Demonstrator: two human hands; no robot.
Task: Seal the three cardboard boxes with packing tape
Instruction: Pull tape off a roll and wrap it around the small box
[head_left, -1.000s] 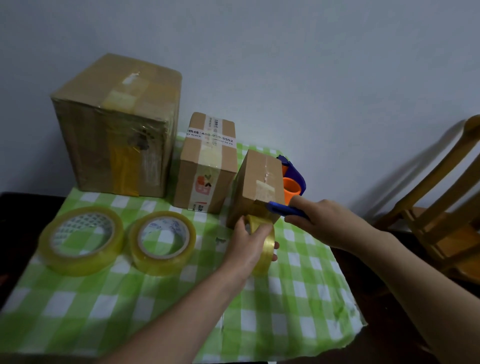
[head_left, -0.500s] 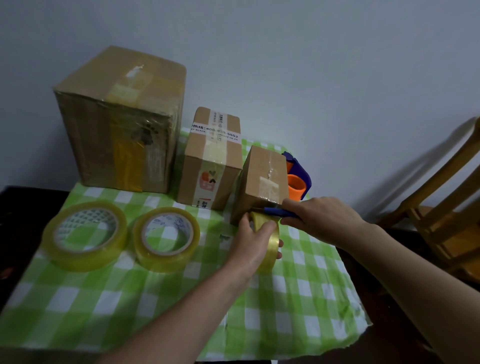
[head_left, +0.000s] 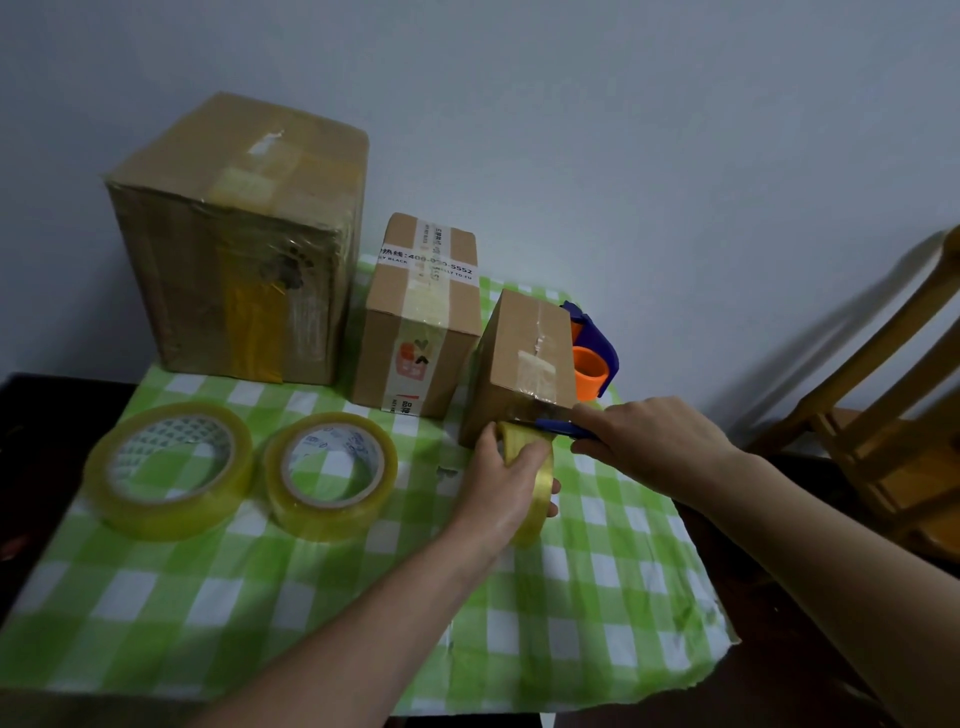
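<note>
Seen from above and behind the hands: a tabletop (head_left: 47, 410) under a green-and-white checked cloth (head_left: 322, 613), set against a pale wall (head_left: 623, 156). Three cardboard boxes in a row at the back. Large box (head_left: 234, 249) on the left, wrapped in yellowish tape, with a dark smudge on its front too blurred to read. Medium box (head_left: 421, 322) just beside it, crossed by printed tape, lettering only partly legible. Small box (head_left: 524, 364) on the right, tilted toward the camera, a clear strip running down its top and over the near edge.

Left hand (head_left: 511, 483) curled around a narrow tape roll (head_left: 535, 488) held on edge just in front of the small box, fingers through and over it, hiding most of the roll. Right hand (head_left: 644, 441) closed on a blue tool (head_left: 558, 427) at the box's lower front edge; only its tip visible, so kind of tool unclear, blade or scissors impossible to tell. Whether the strip is cut: cannot tell.

Blue tape dispenser (head_left: 595, 348) with orange core half hidden behind the small box. Two wide tape rolls lying flat on the cloth at left: left roll (head_left: 166, 470) and middle roll (head_left: 330, 475), near each other but apart. Wooden chair (head_left: 883, 415) cut off at the right edge.
</note>
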